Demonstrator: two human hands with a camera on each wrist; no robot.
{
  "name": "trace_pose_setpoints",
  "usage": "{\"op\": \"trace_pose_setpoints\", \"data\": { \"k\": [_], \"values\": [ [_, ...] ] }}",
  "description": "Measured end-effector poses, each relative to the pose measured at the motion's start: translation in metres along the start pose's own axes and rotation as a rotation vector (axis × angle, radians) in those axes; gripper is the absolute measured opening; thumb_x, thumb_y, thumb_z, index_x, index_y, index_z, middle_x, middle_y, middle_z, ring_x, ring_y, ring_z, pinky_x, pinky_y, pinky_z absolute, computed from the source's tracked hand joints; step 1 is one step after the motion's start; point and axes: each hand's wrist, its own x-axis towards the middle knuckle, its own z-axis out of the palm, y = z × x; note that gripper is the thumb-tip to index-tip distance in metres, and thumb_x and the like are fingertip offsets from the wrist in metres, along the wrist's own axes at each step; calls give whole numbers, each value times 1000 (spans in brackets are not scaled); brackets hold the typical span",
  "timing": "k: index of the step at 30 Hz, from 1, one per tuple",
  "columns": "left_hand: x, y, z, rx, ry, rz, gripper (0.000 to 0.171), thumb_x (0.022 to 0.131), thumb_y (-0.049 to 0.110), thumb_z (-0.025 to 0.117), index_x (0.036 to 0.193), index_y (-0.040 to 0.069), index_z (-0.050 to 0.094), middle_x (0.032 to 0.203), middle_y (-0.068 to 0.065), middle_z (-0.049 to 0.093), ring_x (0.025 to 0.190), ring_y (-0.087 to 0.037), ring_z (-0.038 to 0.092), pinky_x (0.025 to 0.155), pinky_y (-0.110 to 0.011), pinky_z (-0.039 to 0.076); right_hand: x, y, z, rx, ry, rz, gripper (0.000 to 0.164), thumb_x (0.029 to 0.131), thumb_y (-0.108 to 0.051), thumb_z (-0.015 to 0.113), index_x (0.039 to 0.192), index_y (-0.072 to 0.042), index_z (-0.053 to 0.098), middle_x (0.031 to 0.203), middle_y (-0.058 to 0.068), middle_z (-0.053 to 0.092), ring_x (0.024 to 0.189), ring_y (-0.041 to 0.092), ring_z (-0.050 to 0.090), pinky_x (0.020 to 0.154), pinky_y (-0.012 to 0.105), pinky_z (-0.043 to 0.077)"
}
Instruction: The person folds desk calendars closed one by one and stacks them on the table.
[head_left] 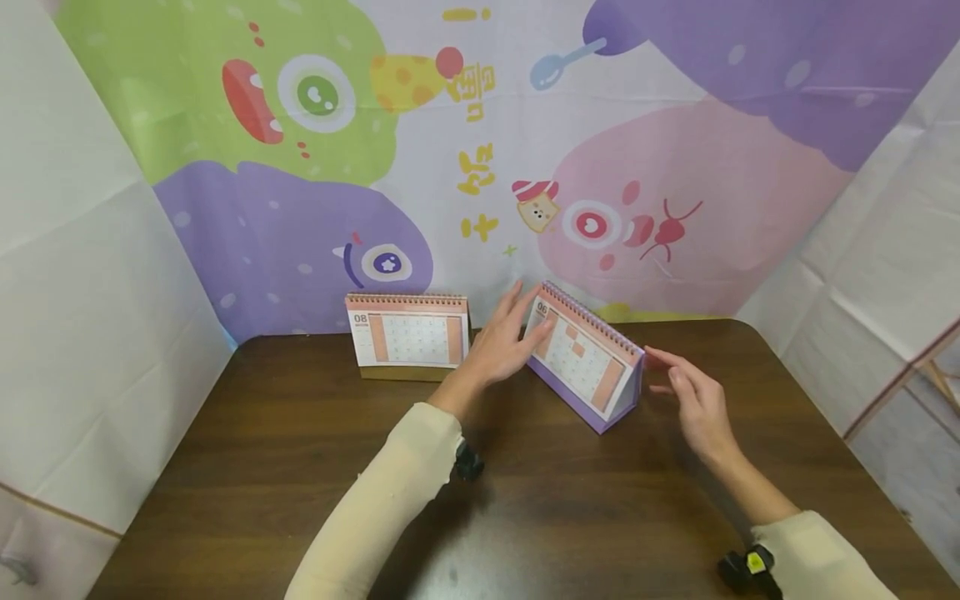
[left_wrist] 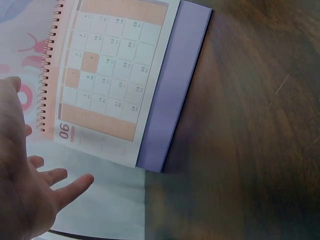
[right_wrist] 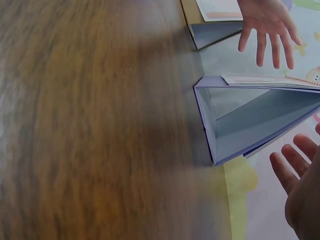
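Note:
A desk calendar (head_left: pixel 581 354) with a purple stand, spiral binding and an "06" page stands upright and angled on the table. My left hand (head_left: pixel 498 342) is beside its left end, fingers spread; in the left wrist view the fingers (left_wrist: pixel 72 192) show apart from the page. At the other end is my right hand (head_left: pixel 697 404), its fingers loosely extended close to the stand's side edge. The right wrist view shows the open triangular side of the purple stand (right_wrist: pixel 215 125), with neither hand gripping it. Left of my left hand stands a second calendar (head_left: pixel 408 333) marked "08", on a tan base.
The dark wooden table (head_left: pixel 525 517) spreads out in front of the calendars. Behind them hangs a cartoon-printed cloth (head_left: pixel 480 150), right at the table's back edge. White sheets (head_left: pixel 67 208) rise on the left and right sides.

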Motion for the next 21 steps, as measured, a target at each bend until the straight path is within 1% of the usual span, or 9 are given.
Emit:
{"op": "trace_pose_setpoints", "data": {
  "k": [3,5,6,7,8,9,14,15,21],
  "values": [
    [4,-4,2,0,-6,5,79,111,74,45,180,41,24,194,-5,9,173,-49,31,127,-83,37,-1,1,-1,35,-1,-19,38,117,2,42,138,19,68,128,-24,79,120,-3,76,89,16,66],
    [5,-3,2,-2,-9,8,79,111,75,43,180,42,24,194,-4,9,173,-49,31,127,-83,36,-2,1,-2,48,-4,-38,37,116,3,42,136,20,68,129,-21,80,120,-1,77,90,16,66],
    [4,0,0,-11,-17,9,77,112,73,45,180,43,24,194,-4,9,173,-49,30,129,-82,35,-3,1,-2,55,-5,-48,37,116,4,42,135,21,69,129,-20,81,120,0,78,90,16,66],
    [2,4,-2,-18,-22,12,76,112,70,47,180,42,25,194,-5,9,173,-49,29,131,-81,33,-3,2,-3,63,-8,-60,37,115,5,42,134,21,69,129,-18,81,120,2,78,90,16,66],
    [4,2,-1,1,-17,20,77,112,74,43,180,41,25,194,-6,10,173,-47,30,131,-80,35,-3,2,-3,71,-11,-73,37,115,6,41,134,22,69,129,-16,82,120,3,78,90,16,66],
    [5,2,-1,9,-17,22,77,112,73,43,180,40,26,193,-7,11,173,-47,30,131,-80,34,-3,2,-3,80,-14,-84,37,114,6,41,133,22,69,130,-14,82,121,3,79,91,16,65],
    [5,9,-1,35,-15,16,73,116,61,45,180,32,28,192,-14,13,174,-46,30,134,-76,33,-4,8,-8,92,-42,-129,37,113,7,40,132,25,67,133,-10,83,123,3,78,91,16,65],
    [4,13,-3,23,-21,10,71,117,54,48,180,30,29,192,-16,13,174,-47,27,136,-76,31,-4,9,-9,88,-45,-130,38,113,6,40,131,24,67,133,-10,83,123,2,78,91,16,66],
    [6,19,1,-7,-37,-1,69,118,51,48,180,27,30,191,-18,15,176,-45,22,139,-73,27,-5,14,-13,91,-43,-120,38,113,3,41,131,21,69,132,-10,83,121,5,78,87,19,67]
  ]
}}
